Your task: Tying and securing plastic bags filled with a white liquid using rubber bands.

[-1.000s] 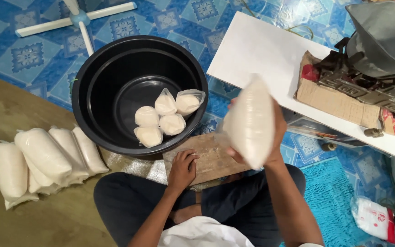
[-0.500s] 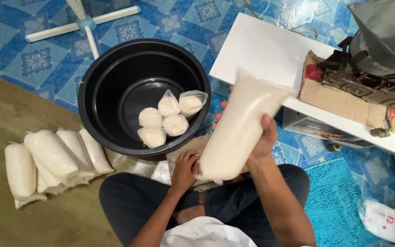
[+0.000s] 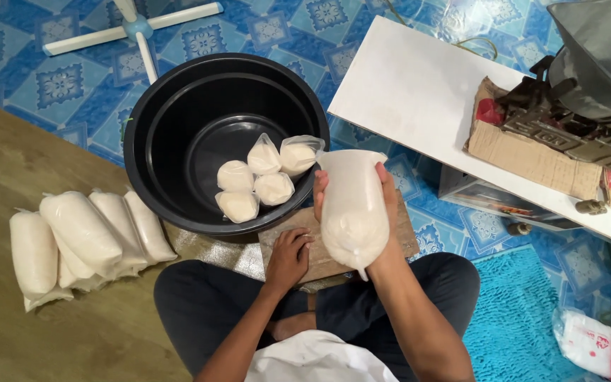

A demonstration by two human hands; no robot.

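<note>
My right hand now holds the bag upright before me, no longer tilted toward the bench; contents settled low. Left hand rests flat, empty, on the board beside the tub.

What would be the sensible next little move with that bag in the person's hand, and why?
Probably lowering the filled bag onto the wooden board, I'd judge. The right hand holds it up alone, above the board, while the left hand rests flat on the board. The bag's knotted end points down toward the lap.
</note>
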